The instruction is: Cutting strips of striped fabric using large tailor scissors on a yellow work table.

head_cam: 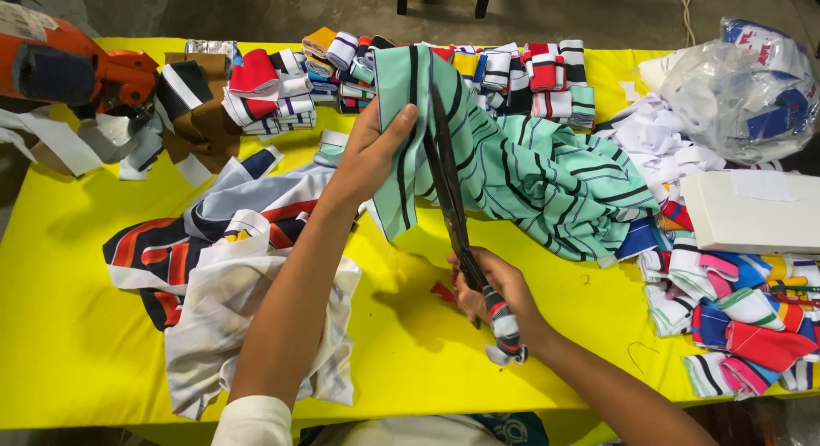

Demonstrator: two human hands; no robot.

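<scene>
The left hand (373, 147) is gripping the upper edge of a mint-green striped cloth (547, 177), thumb on the near face and fingers wrapped behind, holding it up above the yellow bench (77, 326). The cloth is hanging from that hand and trailing off toward three o'clock, where its bulk is lying on the bench. The right hand (494, 292) is clenched around the handles of a pair of long dark scissors (450, 198), which are wrapped in striped cloth strips. The blades are pointing toward twelve o'clock and running up along the lifted cloth, just beside the left hand's fingers.

At eight o'clock from the hands, a heap of white, navy and red fabric (222, 275) is lying under the left forearm. Rolled and folded striped pieces (342, 61) are lined along the far edge at twelve o'clock, and more bundles (735, 318) are sitting at four o'clock. A white box (752, 215) and a crumpled plastic bag (743, 87) are resting at two to three o'clock.
</scene>
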